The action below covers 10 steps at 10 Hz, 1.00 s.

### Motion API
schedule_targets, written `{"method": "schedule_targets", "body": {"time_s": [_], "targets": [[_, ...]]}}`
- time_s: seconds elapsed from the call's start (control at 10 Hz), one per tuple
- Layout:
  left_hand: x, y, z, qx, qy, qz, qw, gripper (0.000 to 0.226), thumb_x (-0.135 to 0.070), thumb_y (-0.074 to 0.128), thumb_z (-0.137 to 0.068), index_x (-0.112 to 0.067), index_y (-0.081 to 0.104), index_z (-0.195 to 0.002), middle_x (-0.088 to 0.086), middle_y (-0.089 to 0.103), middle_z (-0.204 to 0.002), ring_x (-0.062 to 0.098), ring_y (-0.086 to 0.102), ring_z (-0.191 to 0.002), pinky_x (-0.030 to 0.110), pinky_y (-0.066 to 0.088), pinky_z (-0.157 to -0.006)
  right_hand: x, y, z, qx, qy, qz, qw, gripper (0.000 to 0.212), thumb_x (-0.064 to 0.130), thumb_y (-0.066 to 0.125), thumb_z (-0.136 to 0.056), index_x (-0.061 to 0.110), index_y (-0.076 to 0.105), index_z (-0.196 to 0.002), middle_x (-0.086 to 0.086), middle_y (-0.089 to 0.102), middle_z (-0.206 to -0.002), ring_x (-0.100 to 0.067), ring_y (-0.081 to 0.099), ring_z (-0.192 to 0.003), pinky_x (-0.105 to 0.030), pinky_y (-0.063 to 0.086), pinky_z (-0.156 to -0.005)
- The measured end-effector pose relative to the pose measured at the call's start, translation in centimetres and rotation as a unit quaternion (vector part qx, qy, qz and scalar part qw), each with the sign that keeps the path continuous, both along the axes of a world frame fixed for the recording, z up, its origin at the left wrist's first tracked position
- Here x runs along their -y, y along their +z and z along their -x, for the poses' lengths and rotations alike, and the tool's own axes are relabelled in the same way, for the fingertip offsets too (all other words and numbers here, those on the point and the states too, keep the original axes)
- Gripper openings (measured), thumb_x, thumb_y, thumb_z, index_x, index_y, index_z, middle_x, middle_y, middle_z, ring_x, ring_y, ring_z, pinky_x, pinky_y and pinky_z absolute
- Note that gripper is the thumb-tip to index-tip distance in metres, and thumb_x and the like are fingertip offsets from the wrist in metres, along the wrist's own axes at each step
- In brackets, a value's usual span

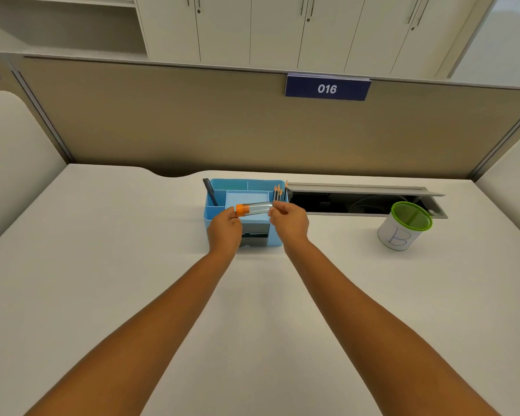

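Note:
A clear tube with an orange cap (252, 209) lies almost level in the air above a blue desk organizer (219, 213). My left hand (225, 228) pinches the orange cap end. My right hand (288, 221) pinches the clear end. In the organizer's right rear slot stand several pencils (279, 192), tips up. A dark pen (210, 192) leans in the organizer's left compartment. Both forearms reach forward over the white desk (132, 265).
A white cup with a green rim and a blue letter B (404, 226) stands to the right. Behind it is an open cable trough (357, 201) in the desk. A beige partition with a blue "016" sign (327, 89) closes off the back.

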<state>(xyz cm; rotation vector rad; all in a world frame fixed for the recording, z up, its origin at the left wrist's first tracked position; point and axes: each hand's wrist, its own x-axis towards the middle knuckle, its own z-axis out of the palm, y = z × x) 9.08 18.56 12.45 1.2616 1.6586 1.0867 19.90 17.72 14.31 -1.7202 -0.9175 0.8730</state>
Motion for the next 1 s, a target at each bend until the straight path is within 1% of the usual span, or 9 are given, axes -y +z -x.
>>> {"method": "schedule_targets", "body": {"time_s": [0.1,0.2,0.3,0.5,0.6,0.7,0.8,0.9,1.0], "targets": [[-0.6,-0.6,0.1,-0.035,-0.006,0.005,0.999,0.037,-0.015,0.043,-0.093,-0.006,0.043,-0.128,0.016,0.049,-0.133,0.033,0.051,-0.112,0.040,0.046,-0.095,-1.1,-0.6,0.3,-0.009,0.011,0.015,1.000,0.033,0.009,0.057,-0.088,0.004,0.058,-0.121,-0.015,0.061,-0.125,-0.028,0.057,-0.114,-0.043,0.047,-0.101],[-0.8,-0.7,0.2,-0.043,-0.017,-0.011,0.999,0.034,-0.012,0.047,-0.091,-0.008,0.046,-0.125,0.016,0.051,-0.131,0.033,0.052,-0.111,0.041,0.045,-0.095,-1.5,-0.8,0.5,-0.006,0.016,0.026,1.000,0.034,0.007,0.056,-0.088,0.004,0.056,-0.123,-0.016,0.059,-0.127,-0.028,0.056,-0.116,-0.043,0.046,-0.102],[-1.1,-1.1,0.3,-0.070,-0.014,-0.020,0.997,0.034,-0.013,0.051,-0.089,-0.008,0.048,-0.123,0.018,0.052,-0.129,0.033,0.052,-0.109,0.037,0.046,-0.092,-1.8,-1.2,0.7,0.001,0.018,0.029,0.999,0.033,0.005,0.055,-0.089,0.003,0.057,-0.122,-0.018,0.058,-0.128,-0.030,0.056,-0.116,-0.045,0.047,-0.101],[-1.2,-1.5,-0.1,-0.123,0.012,0.003,0.992,0.038,-0.019,0.053,-0.088,-0.011,0.048,-0.124,0.020,0.049,-0.124,0.033,0.052,-0.107,0.040,0.049,-0.089,-2.0,-1.5,0.6,0.041,0.023,0.032,0.998,0.031,0.008,0.053,-0.090,0.002,0.059,-0.120,-0.019,0.057,-0.129,-0.032,0.055,-0.117,-0.046,0.049,-0.098],[-1.1,-1.6,-0.1,-0.151,0.011,0.017,0.988,0.038,-0.021,0.052,-0.089,-0.013,0.046,-0.126,0.020,0.049,-0.124,0.033,0.051,-0.106,0.041,0.049,-0.090,-1.9,-1.5,0.5,0.034,0.040,0.057,0.997,0.034,0.008,0.054,-0.089,0.001,0.057,-0.123,-0.018,0.055,-0.132,-0.032,0.054,-0.118,-0.045,0.049,-0.098],[-0.7,-1.8,-0.2,-0.219,0.007,0.025,0.975,0.043,-0.021,0.051,-0.089,-0.015,0.041,-0.130,0.020,0.048,-0.125,0.034,0.046,-0.111,0.041,0.043,-0.092,-1.5,-1.7,0.2,0.019,0.059,0.074,0.995,0.040,0.009,0.055,-0.089,0.004,0.051,-0.128,-0.017,0.050,-0.136,-0.033,0.049,-0.122,-0.046,0.049,-0.098],[-0.2,-1.8,-0.2,-0.260,0.002,0.021,0.965,0.048,-0.020,0.052,-0.089,-0.014,0.035,-0.133,0.019,0.047,-0.130,0.034,0.044,-0.117,0.042,0.040,-0.096,-0.6,-1.3,-0.5,0.019,0.065,0.066,0.996,0.042,0.011,0.055,-0.089,0.006,0.048,-0.130,-0.017,0.052,-0.132,-0.032,0.049,-0.122,-0.048,0.048,-0.098],[0.5,-2.2,-0.2,-0.291,-0.007,-0.032,0.956,0.052,-0.017,0.054,-0.087,-0.014,0.031,-0.134,0.015,0.046,-0.135,0.031,0.039,-0.124,0.045,0.035,-0.101,1.4,-0.5,-1.5,0.023,0.062,0.013,0.998,0.037,0.013,0.055,-0.090,0.009,0.052,-0.126,-0.016,0.055,-0.128,-0.028,0.053,-0.118,-0.047,0.050,-0.097],[1.5,-3.0,-0.3,-0.339,-0.020,-0.080,0.937,0.059,-0.016,0.055,-0.087,-0.014,0.023,-0.137,0.012,0.036,-0.144,0.029,0.029,-0.132,0.049,0.024,-0.108,4.4,0.7,-2.3,0.042,0.047,-0.034,0.997,0.030,0.021,0.055,-0.090,0.019,0.055,-0.121,-0.008,0.053,-0.130,-0.017,0.056,-0.102,-0.029,0.054,-0.083]]}}
